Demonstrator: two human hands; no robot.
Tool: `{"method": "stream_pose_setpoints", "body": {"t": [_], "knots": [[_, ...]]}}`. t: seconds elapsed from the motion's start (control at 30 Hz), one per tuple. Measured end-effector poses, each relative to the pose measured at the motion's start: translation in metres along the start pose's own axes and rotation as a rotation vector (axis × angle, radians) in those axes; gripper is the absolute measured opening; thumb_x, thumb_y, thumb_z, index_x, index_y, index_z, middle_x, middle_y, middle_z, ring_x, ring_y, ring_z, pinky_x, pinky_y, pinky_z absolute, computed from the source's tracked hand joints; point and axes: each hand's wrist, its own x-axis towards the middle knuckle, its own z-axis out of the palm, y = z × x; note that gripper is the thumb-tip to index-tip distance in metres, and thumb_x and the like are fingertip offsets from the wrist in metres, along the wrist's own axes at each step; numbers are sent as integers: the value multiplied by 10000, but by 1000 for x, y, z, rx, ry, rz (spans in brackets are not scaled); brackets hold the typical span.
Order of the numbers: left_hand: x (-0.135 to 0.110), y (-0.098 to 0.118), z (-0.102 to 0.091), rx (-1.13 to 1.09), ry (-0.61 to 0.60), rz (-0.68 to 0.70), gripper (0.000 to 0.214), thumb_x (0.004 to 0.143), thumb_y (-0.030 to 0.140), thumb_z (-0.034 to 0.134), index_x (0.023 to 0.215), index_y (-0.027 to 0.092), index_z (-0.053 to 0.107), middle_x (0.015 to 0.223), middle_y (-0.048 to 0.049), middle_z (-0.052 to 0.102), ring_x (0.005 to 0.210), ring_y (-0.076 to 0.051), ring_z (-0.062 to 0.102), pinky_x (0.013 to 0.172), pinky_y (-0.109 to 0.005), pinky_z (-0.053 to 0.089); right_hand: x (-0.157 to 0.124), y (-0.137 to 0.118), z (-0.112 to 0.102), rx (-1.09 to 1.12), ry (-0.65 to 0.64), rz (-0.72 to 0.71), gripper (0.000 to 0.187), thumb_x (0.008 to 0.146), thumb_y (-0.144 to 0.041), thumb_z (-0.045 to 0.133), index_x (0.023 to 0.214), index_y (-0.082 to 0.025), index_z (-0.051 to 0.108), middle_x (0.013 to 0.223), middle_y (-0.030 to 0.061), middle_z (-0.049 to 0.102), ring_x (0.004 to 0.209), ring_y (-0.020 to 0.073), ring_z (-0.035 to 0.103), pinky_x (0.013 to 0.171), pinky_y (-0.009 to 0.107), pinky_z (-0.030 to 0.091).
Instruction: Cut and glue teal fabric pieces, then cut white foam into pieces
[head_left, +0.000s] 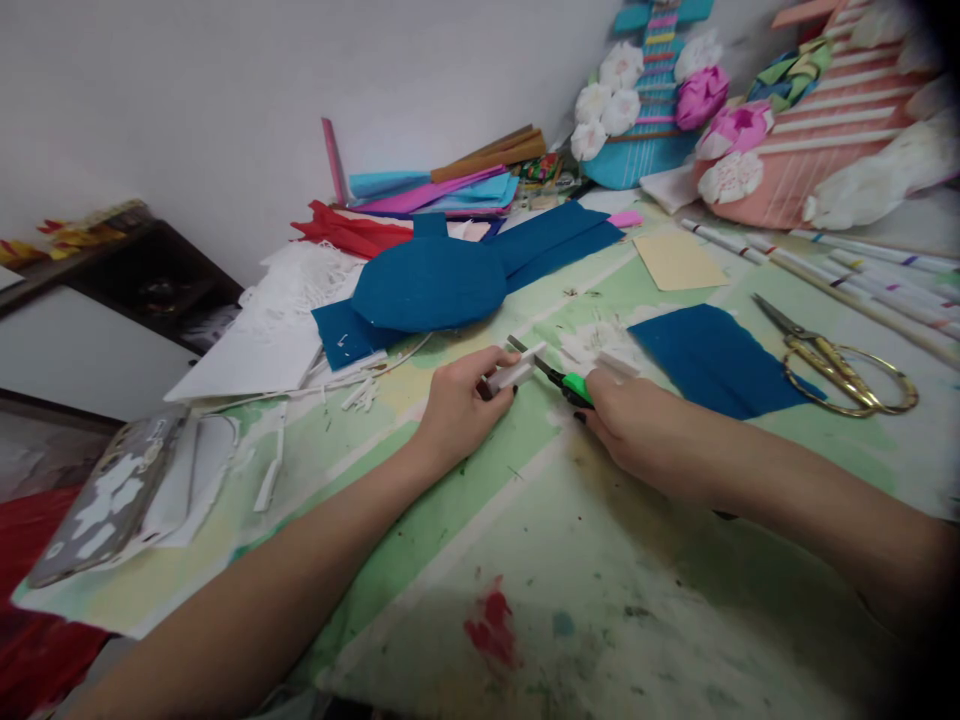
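My left hand is closed, pinching a small white strip piece between thumb and fingers, just above the table. Wrapped round a green and black utility knife is my right hand. The knife's blade points up and left and meets the white piece, or lies right beside it; I cannot tell which. White scraps lie just behind the knife. Beyond my hands rests a blue paper-covered shape with a rounded body, and a blue paper sheet lies to the right.
Gold-handled scissors lie at the right, partly over the blue sheet. Rolled paper sticks and two decorated guitar-like crafts are behind them. A phone lies at the left edge. Folded coloured papers are stacked by the wall.
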Motion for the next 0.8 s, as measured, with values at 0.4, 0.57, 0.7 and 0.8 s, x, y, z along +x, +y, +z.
{"method": "stream_pose_setpoints", "body": {"t": [0.4, 0.57, 0.7, 0.8], "knots": [[0, -1, 1, 10, 5, 6, 286, 718, 100, 591, 973, 191, 686, 871, -1, 711, 561, -81, 520, 596, -212, 452, -6, -2, -4, -15, -92, 42, 215, 946, -310, 334, 968, -152, 479, 672, 60, 496, 483, 148, 390, 450, 294, 255], [-1, -1, 1, 22, 10, 7, 303, 715, 91, 585, 984, 189, 685, 873, 2, 713, 554, -80, 516, 598, -212, 453, -9, 1, 0, 10, -74, 31, 213, 938, -309, 346, 955, -155, 493, 669, 58, 499, 482, 145, 387, 444, 287, 241], [0, -1, 1, 37, 8, 18, 297, 713, 93, 589, 978, 185, 685, 871, 3, 708, 559, -78, 515, 604, -210, 453, -14, 0, -2, 2, -90, 35, 208, 940, -296, 338, 959, -154, 487, 673, 56, 496, 496, 147, 394, 455, 285, 242], [0, -1, 1, 35, 7, 20, 287, 715, 101, 588, 970, 192, 683, 865, 6, 706, 556, -78, 511, 604, -212, 454, -19, -2, -5, -1, -104, 61, 206, 938, -286, 340, 987, -151, 488, 668, 53, 497, 502, 154, 403, 457, 284, 248]]}}
